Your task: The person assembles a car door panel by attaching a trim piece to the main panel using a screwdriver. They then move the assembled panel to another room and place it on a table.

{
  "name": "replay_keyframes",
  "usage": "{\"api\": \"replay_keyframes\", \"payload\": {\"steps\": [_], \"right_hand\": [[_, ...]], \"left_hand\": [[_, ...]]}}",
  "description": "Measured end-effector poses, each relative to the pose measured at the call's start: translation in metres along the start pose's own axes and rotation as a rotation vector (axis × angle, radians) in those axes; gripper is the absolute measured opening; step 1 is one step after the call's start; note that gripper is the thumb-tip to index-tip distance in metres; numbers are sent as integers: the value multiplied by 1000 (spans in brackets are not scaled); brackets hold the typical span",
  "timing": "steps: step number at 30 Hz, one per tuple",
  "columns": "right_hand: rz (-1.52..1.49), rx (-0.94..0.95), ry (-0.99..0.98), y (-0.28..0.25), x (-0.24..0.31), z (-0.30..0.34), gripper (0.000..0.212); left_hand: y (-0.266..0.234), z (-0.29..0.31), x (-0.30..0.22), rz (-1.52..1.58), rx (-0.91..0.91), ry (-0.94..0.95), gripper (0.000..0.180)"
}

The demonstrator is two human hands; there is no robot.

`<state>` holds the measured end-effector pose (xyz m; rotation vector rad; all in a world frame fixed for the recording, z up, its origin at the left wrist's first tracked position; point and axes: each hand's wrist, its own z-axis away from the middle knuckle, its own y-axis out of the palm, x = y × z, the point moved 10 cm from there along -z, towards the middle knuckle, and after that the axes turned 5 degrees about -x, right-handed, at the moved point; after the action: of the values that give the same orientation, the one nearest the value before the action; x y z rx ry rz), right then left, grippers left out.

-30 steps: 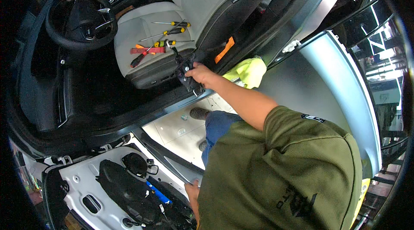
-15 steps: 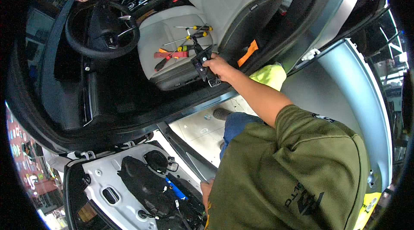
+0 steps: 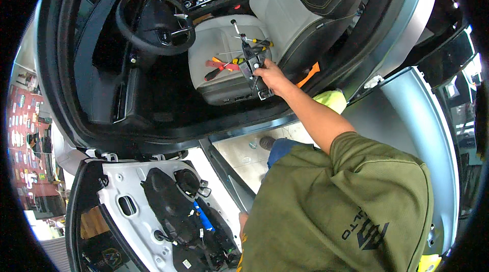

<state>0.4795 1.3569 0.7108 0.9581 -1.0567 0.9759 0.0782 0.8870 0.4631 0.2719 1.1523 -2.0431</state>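
My right hand [image 3: 271, 74] is closed on a long black car part [image 3: 253, 68] with a metal frame at its lower end and a silver rod with a dark tip at the upper end. It is held tilted above the front edge of the grey seat [image 3: 216, 32]. Behind it on the cushion lie yellow-and-black screwdrivers [image 3: 263, 42], a red-and-black screwdriver [image 3: 216, 72] and a flat red tool [image 3: 229, 65], some partly covered by the part. Only a sliver of my left hand [image 3: 243, 219] shows beside the door's edge; its fingers are hidden by my shirt.
The steering wheel [image 3: 155, 22] is left of the seat. An orange pry tool [image 3: 308, 74] lies beside the seat, near a yellow-green cloth [image 3: 332, 100] on the sill. The opened door [image 3: 114, 180], its inside bare, stands at lower left. The rear door [image 3: 423, 119] is at right.
The view has shifted, so the seat appears further right. The black part stays in my right hand and its silver rod now shows more fully. Less of my left hand shows.
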Motion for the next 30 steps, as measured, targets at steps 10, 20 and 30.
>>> {"api": "replay_keyframes", "payload": {"steps": [10, 20, 30], "right_hand": [[42, -31, 5, -2, 10, 11, 26], [275, 179, 346, -5, -90, 76, 13], [391, 554, 612, 124, -154, 167, 17]], "left_hand": [[48, -2, 37, -58, -26, 4, 44], [11, 4, 0, -200, -23, -60, 54], [44, 35, 8, -286, 16, -77, 51]]}}
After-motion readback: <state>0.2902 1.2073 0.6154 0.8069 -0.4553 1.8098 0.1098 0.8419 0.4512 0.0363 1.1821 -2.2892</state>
